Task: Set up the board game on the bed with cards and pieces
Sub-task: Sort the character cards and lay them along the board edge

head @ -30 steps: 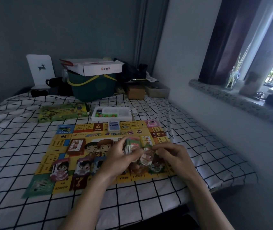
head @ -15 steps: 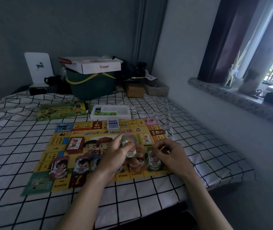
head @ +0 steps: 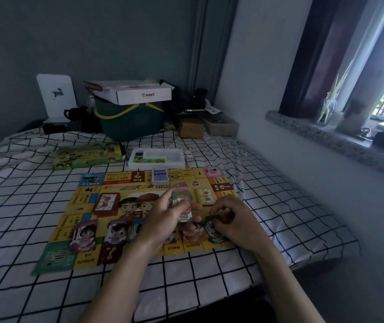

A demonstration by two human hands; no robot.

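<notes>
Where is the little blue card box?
In the head view, the blue card box sits on the far edge of the game board, just in front of the white tray of coloured pieces.

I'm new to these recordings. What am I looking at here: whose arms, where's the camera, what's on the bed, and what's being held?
No machine here: a person wears a camera on the head, looking down at their own bare arms. On the checked bed lies a yellow game board with card piles on it. Behind it sit a white tray of pieces and a green game box. The left hand grips a stack of cards. The right hand pinches a green card low over the board's near edge.
</notes>
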